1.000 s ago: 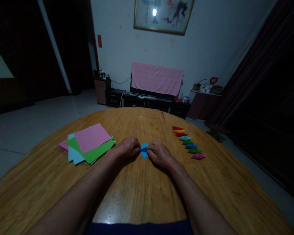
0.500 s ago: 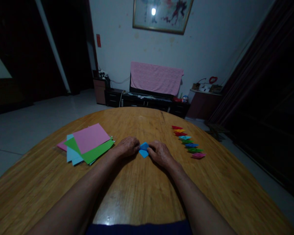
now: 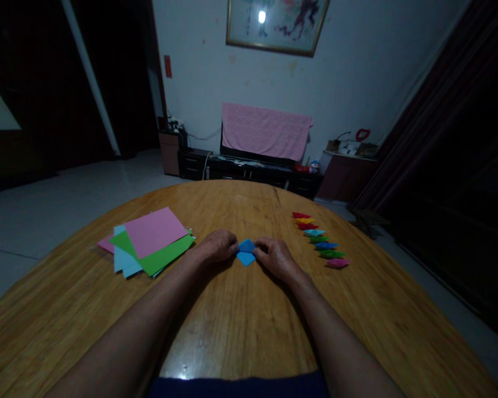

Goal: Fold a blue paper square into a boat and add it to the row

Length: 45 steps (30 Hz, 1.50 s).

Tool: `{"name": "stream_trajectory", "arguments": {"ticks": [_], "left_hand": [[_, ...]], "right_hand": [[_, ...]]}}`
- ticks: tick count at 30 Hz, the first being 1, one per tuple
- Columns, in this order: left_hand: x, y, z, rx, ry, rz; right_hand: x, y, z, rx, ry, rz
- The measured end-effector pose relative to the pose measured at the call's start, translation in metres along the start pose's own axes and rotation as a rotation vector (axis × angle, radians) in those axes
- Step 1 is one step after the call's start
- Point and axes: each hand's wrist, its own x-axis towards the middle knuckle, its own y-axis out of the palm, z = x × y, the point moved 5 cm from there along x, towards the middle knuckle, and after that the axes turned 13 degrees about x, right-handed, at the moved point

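A small folded piece of blue paper lies on the table between my hands, with a crease running across its middle. My left hand is closed on its left corner, fingers curled. On the opposite side, my right hand pinches the right corner between thumb and fingers. Off to the right, several small folded paper boats in red, yellow, blue, green and pink form a slanting row. To the left lies a loose stack of coloured sheets, a pink sheet on top of a green sheet and light blue ones.
The round wooden table fills the foreground. Beyond its far edge stands a low black cabinet with a screen under a pink cloth. A side cabinet stands at the back right.
My right hand has shifted slightly along the right corner of the blue paper, and more of that corner shows. The view has tilted a little; otherwise things lie as before.
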Motion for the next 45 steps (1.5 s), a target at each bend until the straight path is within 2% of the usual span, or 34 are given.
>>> {"name": "stream_trajectory", "arguments": {"ticks": [9,16,19,26,35,45], "left_hand": [[0.004,0.006,0.003,-0.03,-0.013,-0.03],[0.009,0.009,0.006,-0.049,-0.091,-0.022],[0.011,0.009,0.006,-0.041,-0.091,-0.013],[0.013,0.009,0.006,-0.043,-0.107,-0.015],[0.01,0.006,0.003,-0.046,-0.109,-0.006],[0.011,0.007,0.001,-0.004,-0.129,-0.01]], "right_hand": [[0.0,-0.002,-0.001,0.026,0.024,-0.035],[0.001,-0.002,0.0,0.036,0.03,-0.026],[0.001,-0.005,-0.006,0.097,0.01,0.0],[-0.001,-0.014,-0.03,0.241,0.081,-0.033],[0.0,-0.013,-0.013,-0.025,-0.011,0.037],[0.0,-0.006,-0.006,-0.241,0.061,-0.022]]}}
